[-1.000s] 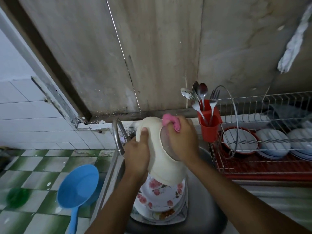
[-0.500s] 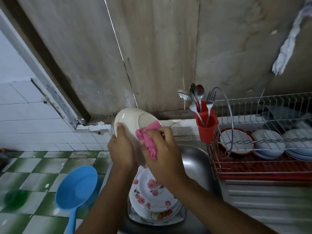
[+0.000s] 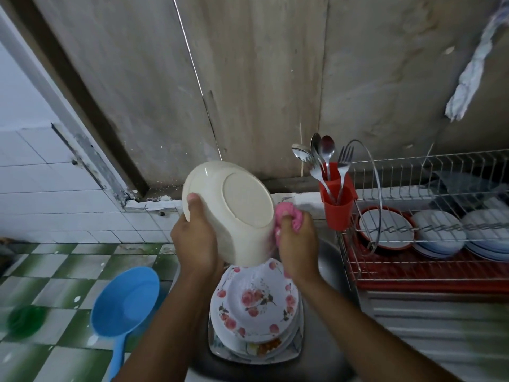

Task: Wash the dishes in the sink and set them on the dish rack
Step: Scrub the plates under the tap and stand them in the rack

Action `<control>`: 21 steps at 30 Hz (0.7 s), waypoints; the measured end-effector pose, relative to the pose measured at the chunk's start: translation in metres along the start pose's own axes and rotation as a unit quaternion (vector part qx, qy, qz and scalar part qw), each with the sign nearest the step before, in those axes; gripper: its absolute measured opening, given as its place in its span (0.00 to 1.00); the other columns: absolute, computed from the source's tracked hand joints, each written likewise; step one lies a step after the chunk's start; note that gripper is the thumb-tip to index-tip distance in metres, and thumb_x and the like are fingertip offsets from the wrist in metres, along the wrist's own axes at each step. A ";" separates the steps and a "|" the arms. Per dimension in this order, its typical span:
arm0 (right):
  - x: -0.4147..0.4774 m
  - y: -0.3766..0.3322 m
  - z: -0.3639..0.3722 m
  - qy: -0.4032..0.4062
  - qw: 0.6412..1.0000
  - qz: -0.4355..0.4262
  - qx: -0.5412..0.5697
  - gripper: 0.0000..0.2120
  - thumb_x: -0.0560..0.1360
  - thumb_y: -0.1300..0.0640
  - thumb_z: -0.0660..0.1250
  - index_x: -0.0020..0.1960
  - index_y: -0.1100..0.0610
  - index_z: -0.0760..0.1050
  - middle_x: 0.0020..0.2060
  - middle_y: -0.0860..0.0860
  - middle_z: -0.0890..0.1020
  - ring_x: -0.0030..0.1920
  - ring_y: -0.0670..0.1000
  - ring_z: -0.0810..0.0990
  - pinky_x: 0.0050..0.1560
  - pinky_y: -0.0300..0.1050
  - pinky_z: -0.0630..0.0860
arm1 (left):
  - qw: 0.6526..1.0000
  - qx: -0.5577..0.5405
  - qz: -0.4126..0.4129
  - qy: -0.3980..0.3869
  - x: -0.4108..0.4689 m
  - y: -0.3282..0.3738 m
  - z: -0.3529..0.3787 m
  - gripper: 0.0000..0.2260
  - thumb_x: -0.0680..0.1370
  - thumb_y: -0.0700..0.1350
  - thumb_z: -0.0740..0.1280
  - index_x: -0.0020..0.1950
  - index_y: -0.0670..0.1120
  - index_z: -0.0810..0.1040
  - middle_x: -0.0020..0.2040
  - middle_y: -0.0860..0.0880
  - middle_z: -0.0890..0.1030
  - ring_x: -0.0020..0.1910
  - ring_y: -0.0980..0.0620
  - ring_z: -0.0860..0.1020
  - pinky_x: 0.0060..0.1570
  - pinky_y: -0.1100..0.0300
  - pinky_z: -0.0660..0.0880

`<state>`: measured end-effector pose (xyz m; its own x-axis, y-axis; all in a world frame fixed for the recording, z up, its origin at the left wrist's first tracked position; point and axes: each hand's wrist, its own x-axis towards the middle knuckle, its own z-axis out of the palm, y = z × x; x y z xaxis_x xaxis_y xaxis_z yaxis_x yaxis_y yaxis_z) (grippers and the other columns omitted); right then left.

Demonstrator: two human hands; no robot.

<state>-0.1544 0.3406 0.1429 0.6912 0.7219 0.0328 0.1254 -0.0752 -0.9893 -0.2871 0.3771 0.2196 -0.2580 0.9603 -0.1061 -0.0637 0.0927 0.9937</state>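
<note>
The left hand (image 3: 195, 241) grips a cream plate (image 3: 231, 213) by its rim, thumb curled over the edge, holding it tilted with its underside showing above the sink (image 3: 327, 257). At three o'clock of the plate, the right hand (image 3: 297, 244) is closed round a pink sponge (image 3: 289, 213) pressed to the rim, so I judge this plate mid-scrub. At six o'clock, a stack of flowered plates (image 3: 256, 301) waits in the sink, food scraps showing. At three o'clock, the dish rack (image 3: 385, 268) already carries several clean plates (image 3: 438, 234).
</note>
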 end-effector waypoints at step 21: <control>-0.033 -0.056 -0.007 -0.142 0.833 -0.453 -0.285 0.20 0.75 0.45 0.66 0.65 0.50 0.75 0.59 0.49 0.72 0.56 0.48 0.75 0.52 0.35 0.74 | 0.956 -0.163 -0.183 -0.161 0.017 0.022 -0.008 0.27 0.82 0.61 0.59 0.68 0.39 0.77 0.59 0.36 0.83 0.57 0.36 0.82 0.58 0.42 0.78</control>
<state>-0.1794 0.3159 0.1978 -0.0579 0.7870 0.6142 0.8769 0.3342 -0.3455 -0.3007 0.3938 0.2390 0.1466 0.9152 -0.3754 -0.4039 0.4018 0.8219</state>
